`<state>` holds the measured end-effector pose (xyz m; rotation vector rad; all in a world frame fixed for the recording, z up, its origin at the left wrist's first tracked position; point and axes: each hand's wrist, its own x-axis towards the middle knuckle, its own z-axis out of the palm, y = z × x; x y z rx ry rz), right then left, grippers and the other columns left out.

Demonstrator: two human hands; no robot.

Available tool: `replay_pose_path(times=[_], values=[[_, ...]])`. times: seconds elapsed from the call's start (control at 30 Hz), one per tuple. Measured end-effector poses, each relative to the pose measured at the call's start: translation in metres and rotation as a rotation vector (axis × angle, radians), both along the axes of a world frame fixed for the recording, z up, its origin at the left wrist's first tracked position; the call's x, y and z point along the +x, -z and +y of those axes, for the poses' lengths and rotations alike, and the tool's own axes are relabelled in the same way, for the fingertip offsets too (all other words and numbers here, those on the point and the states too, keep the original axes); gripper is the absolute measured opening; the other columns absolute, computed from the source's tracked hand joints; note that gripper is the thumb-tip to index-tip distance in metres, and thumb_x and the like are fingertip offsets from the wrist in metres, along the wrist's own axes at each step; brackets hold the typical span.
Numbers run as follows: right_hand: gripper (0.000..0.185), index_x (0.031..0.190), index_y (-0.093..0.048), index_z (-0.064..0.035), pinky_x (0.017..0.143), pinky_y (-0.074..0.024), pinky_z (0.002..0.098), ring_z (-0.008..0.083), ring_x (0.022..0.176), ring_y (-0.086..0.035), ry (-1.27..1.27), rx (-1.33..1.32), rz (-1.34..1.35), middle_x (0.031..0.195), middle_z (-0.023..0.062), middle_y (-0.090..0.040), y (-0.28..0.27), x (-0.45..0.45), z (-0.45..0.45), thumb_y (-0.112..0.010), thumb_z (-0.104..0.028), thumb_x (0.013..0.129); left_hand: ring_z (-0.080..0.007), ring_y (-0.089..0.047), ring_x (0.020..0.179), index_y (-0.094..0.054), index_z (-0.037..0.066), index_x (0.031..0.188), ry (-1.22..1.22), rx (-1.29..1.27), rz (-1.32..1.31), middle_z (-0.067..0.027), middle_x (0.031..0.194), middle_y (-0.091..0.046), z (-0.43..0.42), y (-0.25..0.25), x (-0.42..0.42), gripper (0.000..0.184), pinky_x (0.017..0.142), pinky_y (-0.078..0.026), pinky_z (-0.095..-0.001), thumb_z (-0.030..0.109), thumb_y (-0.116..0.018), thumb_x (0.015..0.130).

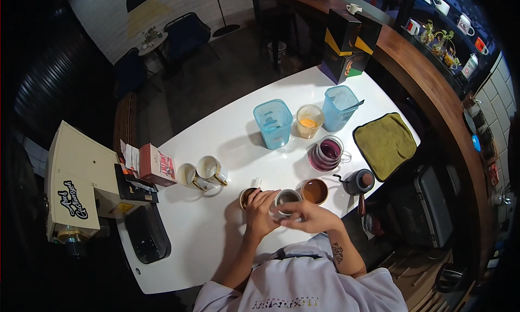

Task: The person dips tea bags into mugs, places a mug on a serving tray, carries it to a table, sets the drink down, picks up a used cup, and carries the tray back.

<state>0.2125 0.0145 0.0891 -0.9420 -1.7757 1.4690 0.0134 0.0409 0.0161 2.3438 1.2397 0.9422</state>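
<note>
Round grey cup with a pale rim point(287, 195). Sits near the round brown cup point(314, 192), at the white bench's point(200, 225) near side. Left hand point(262, 208) beside it, grip unclear; right hand point(309, 215) across it, apparently with fingers parted.

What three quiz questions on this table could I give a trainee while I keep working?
1. Choose: what stands between the two blue jugs? A) the cloth B) a glass C) the brown cup
2. True or false: the green cloth lies on the white table.
3. Fill in: of the left hand and the right hand, the one nearer the brown cup is the ____ hand.

Key: 1 B; 2 true; 3 right
</note>
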Motion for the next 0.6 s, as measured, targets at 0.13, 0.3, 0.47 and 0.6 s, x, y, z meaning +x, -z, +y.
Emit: replay_pose_path(times=[0.13, 0.3, 0.47, 0.6], values=[[0.033, 0.122, -0.065, -0.002, 0.052, -0.0393, 0.0306, 0.0155, 0.05, -0.048, -0.18, 0.084, -0.034, 0.061, 0.0083, -0.057, 0.01, 0.01, -0.011, -0.068, -0.017, 0.093, -0.0257, -0.065, 0.105, -0.068, 0.005, 0.113, 0.008, -0.015, -0.003, -0.0082, 0.107, -0.071, -0.001, -0.003, 0.002, 0.078, 0.107, -0.04, -0.0482, 0.051, -0.09, 0.055], [0.023, 0.111, -0.072, -0.003, 0.05, -0.0351, 0.0282, 0.0089, 0.049, -0.043, -0.221, -0.052, -0.087, 0.054, 0.004, -0.051, -0.002, 0.057, -0.023, -0.067, -0.017, 0.093, -0.0244, -0.065, 0.104, -0.069, 0.006, 0.111, -0.013, -0.041, -0.004, -0.0076, 0.106, -0.071, -0.004, -0.016, 0.006, 0.078, 0.107, -0.04, -0.0477, 0.053, -0.091, 0.054], [0.022, 0.108, -0.072, 0.0021, 0.046, -0.0313, 0.0247, 0.0036, 0.049, -0.041, 0.219, -0.373, 0.108, 0.064, -0.0026, -0.06, 0.003, 0.076, -0.027, -0.064, -0.012, 0.094, -0.0239, -0.065, 0.103, -0.069, 0.007, 0.11, -0.033, -0.038, -0.001, -0.0076, 0.104, -0.071, -0.005, -0.018, 0.007, 0.079, 0.105, -0.041, -0.047, 0.055, -0.092, 0.052], [0.029, 0.12, -0.066, 0.0054, 0.042, -0.024, 0.0223, 0.0013, 0.046, -0.033, 0.431, -0.428, 0.363, 0.059, -0.0065, -0.05, 0.004, 0.049, -0.013, -0.063, -0.011, 0.096, -0.024, -0.065, 0.103, -0.068, 0.006, 0.11, -0.029, -0.03, 0.005, -0.0082, 0.104, -0.071, -0.005, -0.018, 0.007, 0.079, 0.106, -0.041, -0.0469, 0.055, -0.092, 0.051]])
